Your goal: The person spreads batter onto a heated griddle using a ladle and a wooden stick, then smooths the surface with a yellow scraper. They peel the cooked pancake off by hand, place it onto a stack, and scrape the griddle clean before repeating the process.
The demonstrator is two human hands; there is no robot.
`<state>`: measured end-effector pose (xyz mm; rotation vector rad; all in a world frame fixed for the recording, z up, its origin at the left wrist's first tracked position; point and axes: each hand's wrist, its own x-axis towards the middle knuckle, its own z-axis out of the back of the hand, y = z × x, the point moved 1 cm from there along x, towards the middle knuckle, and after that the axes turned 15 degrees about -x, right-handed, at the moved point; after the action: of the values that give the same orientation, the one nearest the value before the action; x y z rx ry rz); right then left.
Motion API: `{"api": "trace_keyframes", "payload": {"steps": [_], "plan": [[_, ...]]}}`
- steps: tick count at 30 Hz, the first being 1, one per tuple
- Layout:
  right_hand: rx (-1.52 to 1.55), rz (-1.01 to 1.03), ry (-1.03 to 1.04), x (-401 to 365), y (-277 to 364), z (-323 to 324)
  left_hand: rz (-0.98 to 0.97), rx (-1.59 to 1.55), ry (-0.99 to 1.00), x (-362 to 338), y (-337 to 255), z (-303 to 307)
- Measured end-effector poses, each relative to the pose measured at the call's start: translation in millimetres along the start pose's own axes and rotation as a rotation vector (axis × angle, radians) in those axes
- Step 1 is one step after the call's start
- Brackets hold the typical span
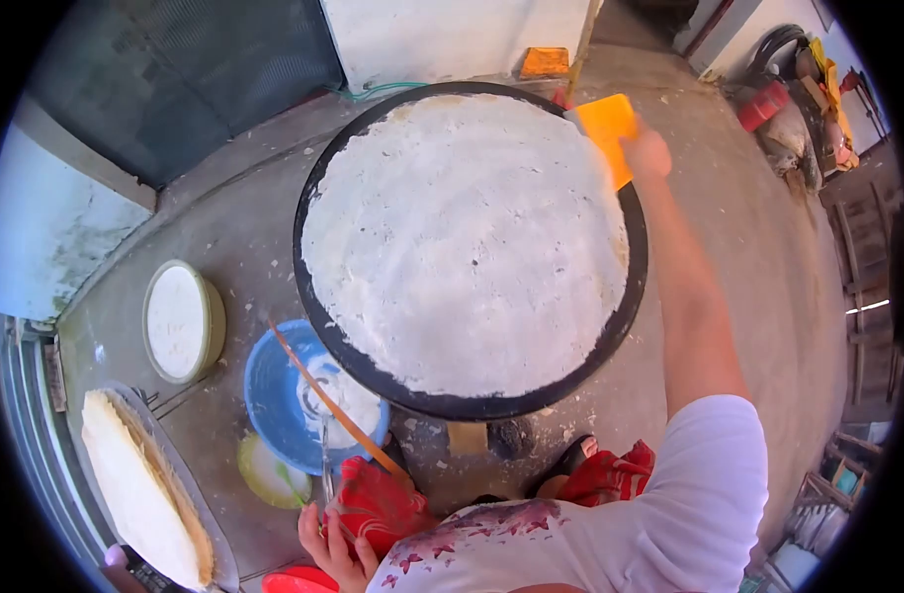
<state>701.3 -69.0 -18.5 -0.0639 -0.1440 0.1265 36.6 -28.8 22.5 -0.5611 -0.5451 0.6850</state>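
Observation:
A large round black griddle (pixel 638 287) carries a wide, thin layer of white batter (pixel 472 247) that reaches almost to its rim. At the griddle's upper right edge, my right hand (pixel 647 150) grips a yellow scraper (pixel 607 133), its edge against the batter's border. My left hand (pixel 335 546) is low, beside the red cloth (pixel 378 499) at my lap, fingers apart and holding nothing that I can see. Close to it, a blue basin (pixel 274 395) contains white batter and a metal ladle, with a long brown wooden stick (pixel 338 410) lying across it.
A tub of white batter (pixel 178 321) stands at the left. Below it, a stack of thin round sheets (pixel 140 494) lies on a tray. A green bowl (pixel 272 471) sits by the basin, and a red container (pixel 301 581) at the bottom edge. Sacks (pixel 786 128) are at upper right.

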Motion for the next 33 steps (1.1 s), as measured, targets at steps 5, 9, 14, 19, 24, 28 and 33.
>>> {"api": "trace_keyframes", "payload": {"steps": [5,9,14,19,24,28,33], "plan": [[-0.081,0.073,-0.113,54,39,-19,0.055,0.019,0.017,18,2,-12],[-0.118,0.218,-0.171,82,89,-19,0.098,0.061,0.037,30,10,-12],[0.086,0.536,-0.247,103,180,-34,0.139,0.122,0.065,36,14,-11],[0.352,0.885,-0.189,51,297,-15,0.153,0.144,0.081,33,20,-5],[0.56,1.42,0.048,-65,397,6,0.159,0.12,0.073,31,19,2],[0.505,1.737,0.081,-188,414,50,0.187,0.084,0.034,27,13,7],[0.515,1.997,-0.133,-263,381,76,0.197,0.027,0.008,0,14,16]]}}
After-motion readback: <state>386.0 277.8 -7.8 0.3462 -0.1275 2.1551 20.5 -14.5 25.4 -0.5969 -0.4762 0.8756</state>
